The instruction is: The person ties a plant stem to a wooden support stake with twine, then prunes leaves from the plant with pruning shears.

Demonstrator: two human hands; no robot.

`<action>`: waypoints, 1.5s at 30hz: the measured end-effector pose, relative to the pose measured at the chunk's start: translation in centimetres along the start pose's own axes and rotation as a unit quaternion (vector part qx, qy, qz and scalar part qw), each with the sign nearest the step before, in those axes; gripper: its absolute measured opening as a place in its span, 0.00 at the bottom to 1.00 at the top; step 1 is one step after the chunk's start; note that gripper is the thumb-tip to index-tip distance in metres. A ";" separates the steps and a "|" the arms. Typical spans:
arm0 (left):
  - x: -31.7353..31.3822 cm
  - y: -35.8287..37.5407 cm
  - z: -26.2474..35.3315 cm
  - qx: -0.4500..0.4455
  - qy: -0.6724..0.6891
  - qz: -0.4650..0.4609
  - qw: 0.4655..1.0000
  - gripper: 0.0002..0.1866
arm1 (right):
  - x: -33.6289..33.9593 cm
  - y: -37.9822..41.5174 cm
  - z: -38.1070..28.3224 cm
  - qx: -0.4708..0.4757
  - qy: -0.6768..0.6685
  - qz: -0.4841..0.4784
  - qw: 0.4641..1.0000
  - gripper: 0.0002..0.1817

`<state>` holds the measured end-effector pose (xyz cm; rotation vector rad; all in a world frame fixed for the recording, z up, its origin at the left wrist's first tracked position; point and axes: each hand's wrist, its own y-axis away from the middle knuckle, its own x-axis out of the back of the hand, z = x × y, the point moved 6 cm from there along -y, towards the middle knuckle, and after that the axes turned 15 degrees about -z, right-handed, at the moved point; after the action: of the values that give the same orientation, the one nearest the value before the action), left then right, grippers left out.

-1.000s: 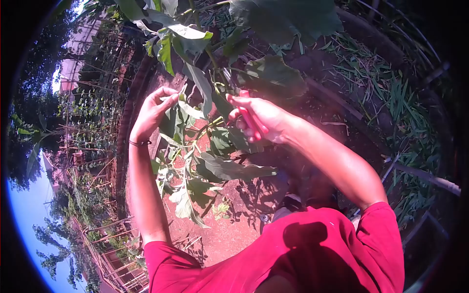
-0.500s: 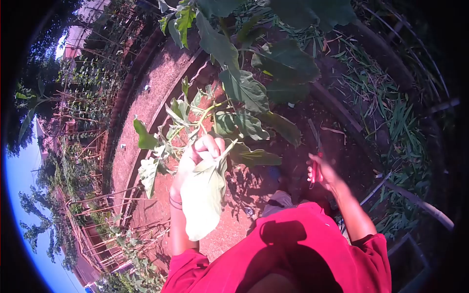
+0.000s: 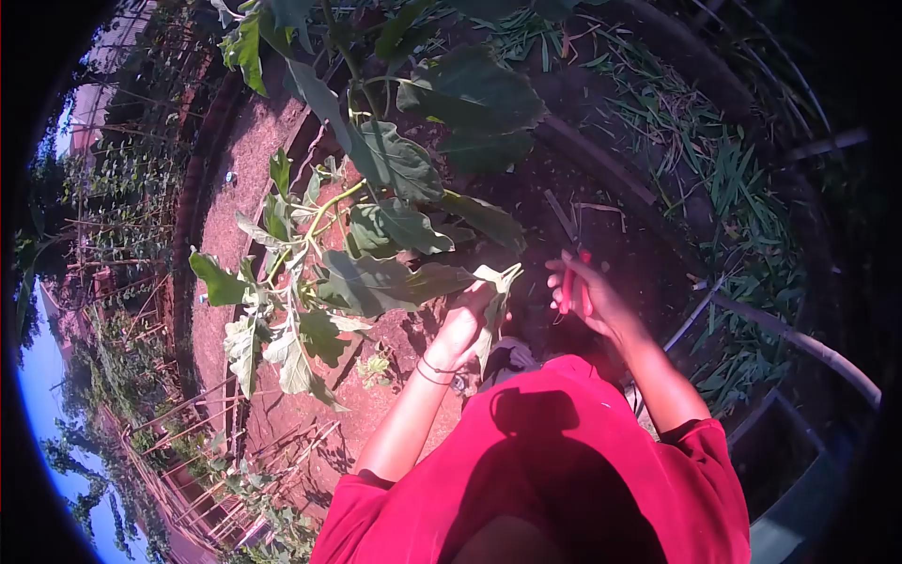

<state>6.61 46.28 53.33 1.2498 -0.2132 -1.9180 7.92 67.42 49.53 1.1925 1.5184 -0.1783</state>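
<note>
My left hand point(image 3: 463, 324) is closed on a leaf point(image 3: 495, 299) with a pale underside, its cut-looking stalk end pointing up and right. Part of my fingers is hidden behind that leaf and a darker one. My right hand point(image 3: 598, 299) is wrapped round red-handled shears point(image 3: 575, 289), whose dark blades point up and left and are hard to make out against the shaded soil. Above and left of my left hand stands a broad-leaved plant point(image 3: 399, 160), eggplant-like, with a drooping side branch point(image 3: 329, 202).
Wooden edging point(image 3: 601, 160) runs behind the plant. Cut green leaves point(image 3: 742, 207) litter the ground at right, near a pole point(image 3: 799, 343). Stick fencing point(image 3: 188, 442) stands at lower left, and a trellis with climbing plants point(image 3: 122, 197) at far left.
My left hand has moved right with the pale leaf, away from the side branch and closer to my right hand. The view has shifted, so the plant appears further left.
</note>
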 end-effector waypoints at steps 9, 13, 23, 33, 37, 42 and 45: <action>12.9 -11.3 -14.2 0.147 -0.325 0.026 0.934 0.11 | 12.0 5.8 2.1 -0.002 0.147 0.251 0.957 0.18; 10.0 -25.0 -13.4 0.154 -0.342 -0.025 0.927 0.16 | 15.2 12.2 3.4 0.046 0.089 0.330 0.939 0.17; -17.9 -33.6 1.6 0.011 -0.292 -0.234 0.927 0.38 | 18.2 17.5 8.2 0.089 -0.022 0.344 0.935 0.18; 20.6 4.8 -25.8 0.429 -0.687 -0.063 0.584 0.20 | 21.1 10.7 8.7 -0.146 0.293 0.290 0.899 0.26; 24.1 15.9 -24.2 0.404 -0.595 -0.027 0.694 0.20 | 20.3 7.0 5.4 -0.134 0.482 0.245 0.831 0.35; 29.8 16.8 -24.2 0.299 -0.322 0.221 0.871 0.17 | 20.6 1.3 4.3 -0.174 0.585 0.227 0.759 0.38; 30.2 10.4 -23.1 0.238 -0.316 0.160 0.905 0.18 | 17.4 -1.2 3.9 -0.200 0.557 0.174 0.787 0.40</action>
<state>26.04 24.56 26.71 0.7572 -1.2083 -1.9719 12.28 74.17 33.56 1.2316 2.0980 1.2592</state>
